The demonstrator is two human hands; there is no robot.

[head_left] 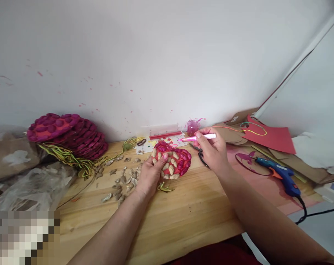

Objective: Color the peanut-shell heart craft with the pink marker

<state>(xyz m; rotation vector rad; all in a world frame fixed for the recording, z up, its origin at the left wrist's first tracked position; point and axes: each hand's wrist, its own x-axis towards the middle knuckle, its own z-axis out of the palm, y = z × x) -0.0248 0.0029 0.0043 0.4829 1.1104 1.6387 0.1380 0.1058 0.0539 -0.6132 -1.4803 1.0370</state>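
Observation:
My left hand (151, 173) grips the near left edge of a red disc (180, 169) covered with peanut shells, thumb on top. Along its top and right side the shells are painted glossy magenta; those toward the left and bottom are bare tan. Between the fingers of my right hand (212, 149) is a white paintbrush (198, 137), smeared pink, its tip pointing left just above the disc without touching it. Behind my right hand stands a small clear cup of pink paint (193, 127). Green and yellow strings (165, 187) stick out below the disc.
Loose peanut shells (125, 182) lie left of my hand. A stack of magenta-painted discs (70, 136) leans against the wall, near a plastic bag (40, 187). At right are a blue glue gun (280, 176) with its cord, red card (272, 134), cardboard pieces, and scissors (201, 158).

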